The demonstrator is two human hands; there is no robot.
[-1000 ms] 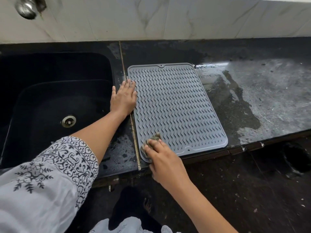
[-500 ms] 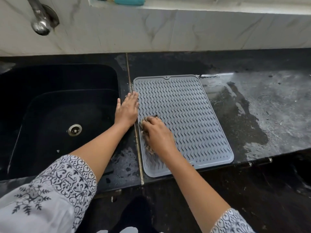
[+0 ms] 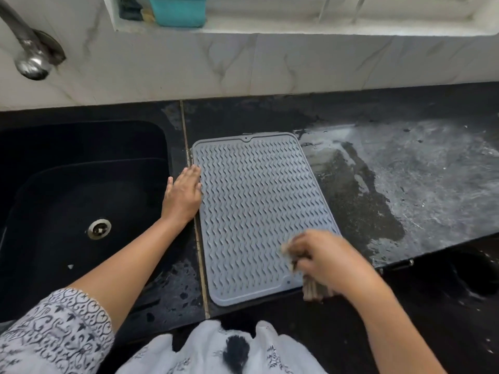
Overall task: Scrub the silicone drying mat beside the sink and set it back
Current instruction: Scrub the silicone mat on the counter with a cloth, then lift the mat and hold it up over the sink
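The grey silicone drying mat point(image 3: 253, 206) with wavy ridges lies flat on the black counter, just right of the sink. My left hand point(image 3: 183, 194) rests flat, fingers together, against the mat's left edge. My right hand point(image 3: 328, 259) is closed around a brownish scrub pad point(image 3: 314, 290) at the mat's near right corner, blurred by motion. The hand hides most of the pad and that corner of the mat.
A black sink point(image 3: 81, 211) with a metal drain point(image 3: 99, 228) lies to the left, under a metal tap point(image 3: 31, 59). The counter point(image 3: 405, 184) right of the mat is wet and streaked. A teal container point(image 3: 178, 9) stands on the ledge behind.
My right hand has swept with the scrub pad from the mat's left side across to its near right corner. My left hand has stayed on the left edge. The view has tilted upward.
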